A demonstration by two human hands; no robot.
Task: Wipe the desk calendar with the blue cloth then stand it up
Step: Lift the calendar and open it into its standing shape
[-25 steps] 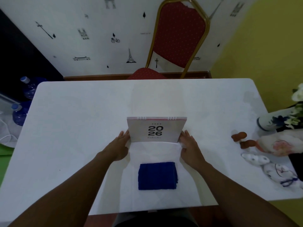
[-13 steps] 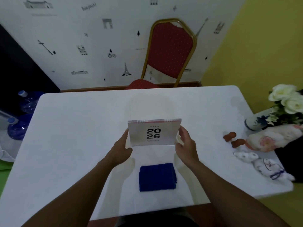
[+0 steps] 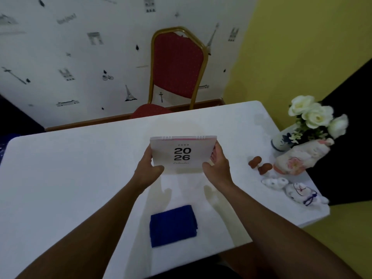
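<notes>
Here, seen from above through a head-worn camera, two bare hands hold a desk calendar [image 3: 182, 153] over the middle of a white table [image 3: 60, 178]. The left hand [image 3: 148, 172] grips the calendar's left edge, thumb on the front cover and fingers curled behind. The right hand [image 3: 218, 168] grips the right edge the same way. The calendar's cover faces the viewer, reads "2026" in bold black, and has spiral binding along its top edge. It appears lifted off the table, with soft shadows on the surface below it.

Nearer the viewer, a folded blue cloth [image 3: 173, 226] lies flat on the table, apart from both hands and between the two forearms.

Along the table's right edge sit small ornaments: two brown mushroom-shaped pieces [image 3: 259, 165], a white and pink ceramic figure [image 3: 300, 158], two small white and blue figurines [image 3: 289, 189], and a vase of white flowers [image 3: 314, 115].

Beyond the far edge stands a red chair [image 3: 177, 67] with a gold frame, against a white wall [image 3: 80, 47] printed with small landmark drawings. A yellow wall [image 3: 291, 47] is on the right.
</notes>
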